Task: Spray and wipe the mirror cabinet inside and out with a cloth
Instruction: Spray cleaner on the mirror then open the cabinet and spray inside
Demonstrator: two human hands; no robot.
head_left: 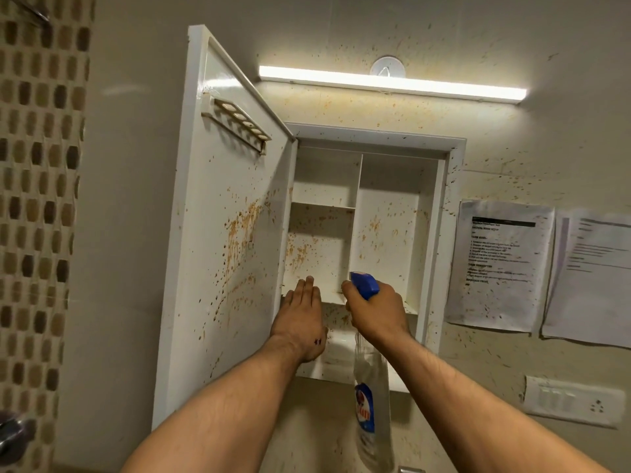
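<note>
cabinet (375,139): white, wall-mounted, open. Interior split by one upright divider and several shelves. Brown-orange splatter over back panel, shelves and frame.
door (232,233): hinged at cabinet's left side, swung wide, inner face spattered. Slotted rack (239,126) fixed near its top.
left hand (302,322): before cabinet's lower-left compartment, fingers straight and pressed together, palm toward the shelf edge, holding nothing. Contact with the shelf not determinable.
right hand (375,312): before cabinet's lower middle, fingers curled round the neck of the bottle.
bottle (370,401): clear, blue label, blue trigger head (365,285) aimed into cabinet. Body hanging below the hand, past cabinet's bottom edge.
light bar (392,83): above cabinet, lit.
papers (498,264): two printed sheets on the wall right of cabinet, speckled.
switch plate (573,401): right of cabinet, lower down.
tiles (37,199): mosaic strip far left of cabinet, beyond door.
</note>
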